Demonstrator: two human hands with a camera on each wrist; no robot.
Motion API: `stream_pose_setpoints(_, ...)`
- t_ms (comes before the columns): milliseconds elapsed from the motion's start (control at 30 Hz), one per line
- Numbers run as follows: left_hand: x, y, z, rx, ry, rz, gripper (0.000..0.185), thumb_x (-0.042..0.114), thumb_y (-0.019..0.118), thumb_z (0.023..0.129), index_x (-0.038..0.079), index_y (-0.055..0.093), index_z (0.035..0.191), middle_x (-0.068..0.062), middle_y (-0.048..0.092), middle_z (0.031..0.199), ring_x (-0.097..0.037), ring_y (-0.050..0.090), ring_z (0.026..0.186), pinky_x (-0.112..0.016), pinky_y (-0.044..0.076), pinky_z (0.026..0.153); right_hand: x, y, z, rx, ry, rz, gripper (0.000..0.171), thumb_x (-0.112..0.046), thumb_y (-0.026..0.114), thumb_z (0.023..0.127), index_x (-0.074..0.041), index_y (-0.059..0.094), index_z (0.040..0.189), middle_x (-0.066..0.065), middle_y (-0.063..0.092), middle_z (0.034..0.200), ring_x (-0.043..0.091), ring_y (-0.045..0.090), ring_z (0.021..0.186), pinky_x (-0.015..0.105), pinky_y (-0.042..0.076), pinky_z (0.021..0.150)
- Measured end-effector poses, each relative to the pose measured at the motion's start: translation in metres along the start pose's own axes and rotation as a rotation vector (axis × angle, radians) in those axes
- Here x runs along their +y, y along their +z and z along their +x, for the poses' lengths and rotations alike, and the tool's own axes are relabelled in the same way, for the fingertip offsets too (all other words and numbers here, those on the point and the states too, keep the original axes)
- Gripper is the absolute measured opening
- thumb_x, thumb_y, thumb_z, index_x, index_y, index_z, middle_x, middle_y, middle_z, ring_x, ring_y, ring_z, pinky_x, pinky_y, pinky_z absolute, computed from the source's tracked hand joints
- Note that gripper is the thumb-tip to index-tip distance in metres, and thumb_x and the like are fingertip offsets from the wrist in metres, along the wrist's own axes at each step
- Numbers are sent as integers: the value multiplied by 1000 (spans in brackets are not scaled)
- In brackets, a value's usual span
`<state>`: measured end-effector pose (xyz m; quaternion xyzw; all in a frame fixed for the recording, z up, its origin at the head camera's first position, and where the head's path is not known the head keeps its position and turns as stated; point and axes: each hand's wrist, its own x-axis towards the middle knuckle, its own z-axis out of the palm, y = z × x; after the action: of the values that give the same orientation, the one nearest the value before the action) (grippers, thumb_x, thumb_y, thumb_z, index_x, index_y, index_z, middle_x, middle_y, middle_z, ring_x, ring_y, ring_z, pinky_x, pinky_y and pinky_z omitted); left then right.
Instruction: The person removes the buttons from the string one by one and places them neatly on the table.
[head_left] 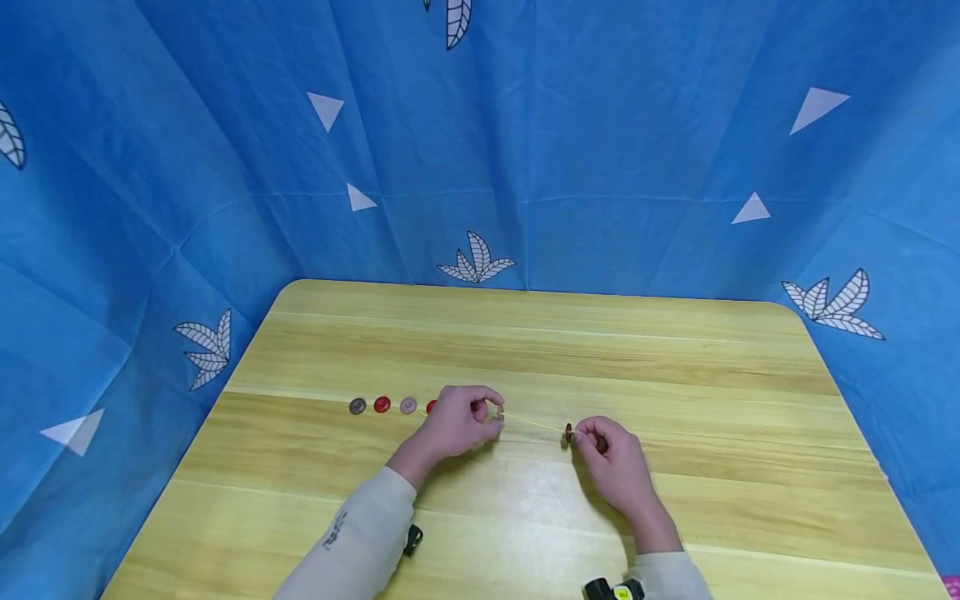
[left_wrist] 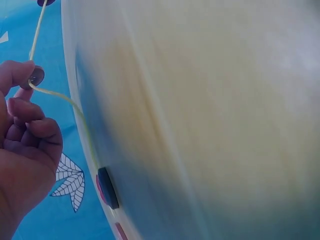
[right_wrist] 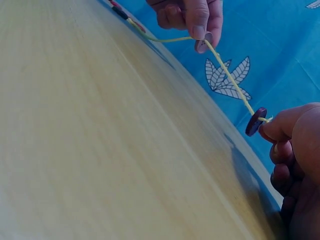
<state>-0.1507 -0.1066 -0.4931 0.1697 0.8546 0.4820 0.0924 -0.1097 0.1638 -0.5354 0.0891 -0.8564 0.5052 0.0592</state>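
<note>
Left hand (head_left: 457,421) pinching a pale button (right_wrist: 204,42) on yellow string (head_left: 534,422); right hand (head_left: 611,458) pinching string beside dark button (right_wrist: 255,121). Likely risk: slackened pinch, buttons sliding off onto wooden table (head_left: 675,517).

Head view high above table (head_left: 675,375), wrist views low, close, sharing string (right_wrist: 230,75)

Cream long sleeves on both arms; left sleeve (head_left: 360,533) has small grey print; black wrist-camera mounts; bare hands.
</note>
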Motion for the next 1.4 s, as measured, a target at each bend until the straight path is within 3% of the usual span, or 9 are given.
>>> stream_pose_setpoints(333,-5,-10,-6,40,-56,22,27,7,81,83,5,73,108,6,33,54,-7,29,47,-23,35,52,-1,1,0,-10,19,13,14,-2,66,95,-12,65,85,-5,50,69,13,47,62,26,40,57)
stream_pose_setpoints(500,-8,-15,-9,60,-78,26,27,8,81,83,7,73,108,6,34,54,-8,30,47,-27,37,52,-2,1,-1,-11,22,14,15,-3,65,95,-12,65,84,-5,49,68,13,47,63,26,39,57)
stream_pose_setpoints(567,-9,-17,-11,73,-90,43,27,11,82,83,9,74,108,7,35,54,-7,32,47,-35,40,68,-3,1,-1,-11,22,12,15,-3,65,95,-12,65,84,-5,49,68,12,46,62,26,39,57)
stream_pose_setpoints(633,-10,-20,-12,89,-99,71,27,15,82,82,12,74,108,9,36,53,-7,35,48,-49,33,83,-3,2,-1,-11,20,13,14,-3,65,95,-12,65,84,-4,49,69,12,46,62,26,39,57)
stream_pose_setpoints(733,-12,-23,-15,115,-118,124,27,21,82,82,17,75,107,10,38,53,-7,39,50,-59,22,90,-3,2,-1,-8,21,10,15,-3,65,95,-13,65,84,-5,49,69,12,47,62,26,39,57)
stream_pose_setpoints(867,-15,-27,-17,121,-129,102,26,19,82,83,15,75,108,8,37,53,-8,36,48,-45,37,77,-3,1,-1,-7,25,0,14,-3,65,95,-13,65,84,-5,50,69,13,47,63,26,40,58)
stream_pose_setpoints(1000,-19,-31,-21,114,-130,26,25,11,80,84,7,73,109,5,33,54,-9,29,46,-27,35,53,-2,1,-1,-9,28,-6,13,-5,65,96,-12,65,85,-4,50,69,13,48,64,26,41,59)
stream_pose_setpoints(1400,-28,-47,-34,134,-145,-16,24,7,79,85,2,72,107,2,39,58,-8,34,48,-21,32,46,-5,4,-1,-3,35,-12,14,-5,66,95,-13,64,84,-3,50,69,13,48,63,26,40,58)
